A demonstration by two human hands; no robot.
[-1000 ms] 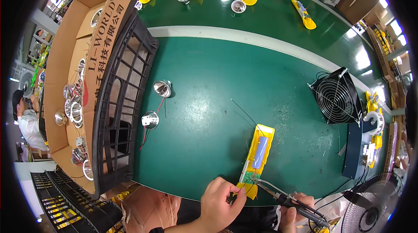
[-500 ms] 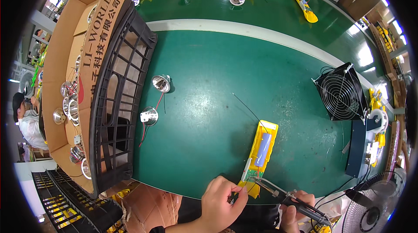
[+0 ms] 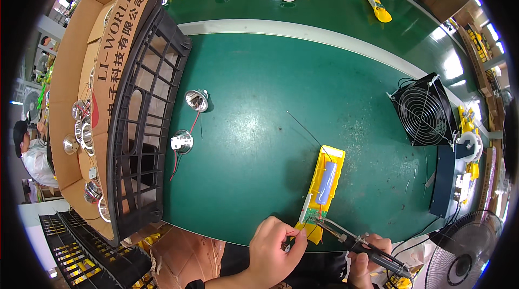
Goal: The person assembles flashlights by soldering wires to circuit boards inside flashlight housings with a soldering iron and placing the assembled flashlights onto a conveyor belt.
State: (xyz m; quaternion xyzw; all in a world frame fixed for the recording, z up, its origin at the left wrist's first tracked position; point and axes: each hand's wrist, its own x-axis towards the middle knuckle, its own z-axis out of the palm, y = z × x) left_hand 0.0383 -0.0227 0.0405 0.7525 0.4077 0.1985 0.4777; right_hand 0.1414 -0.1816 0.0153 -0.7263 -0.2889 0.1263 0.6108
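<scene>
On the green bench in front of me lies a yellow plastic housing point(image 3: 338, 166), with a blue-wrapped cylindrical battery point(image 3: 326, 182) and a small green circuit board point(image 3: 312, 214) in it. A thin black wire point(image 3: 307, 132) sticks out past its far end. My right hand point(image 3: 373, 254) grips a black soldering iron point(image 3: 378, 257) with a thin metal tube alongside, its tip at the circuit board. My left hand point(image 3: 274, 247) is closed in a pinch at the housing's near left edge; whatever its fingertips hold is too small to make out.
Two silvery reflectors, an upper one point(image 3: 196, 101) and a lower one point(image 3: 182, 141), lie left with wires attached. Beyond them stand a black crate point(image 3: 141, 127) and a carton point(image 3: 120, 46) of reflectors. A black square fan point(image 3: 423, 112) stands right. More yellow housings point(image 3: 375, 4) lie on the far green belt.
The whole view has shifted slightly, with the far housings and reflectors appearing a little further left and up. Both hands and the soldering iron keep nearly the same place at the board.
</scene>
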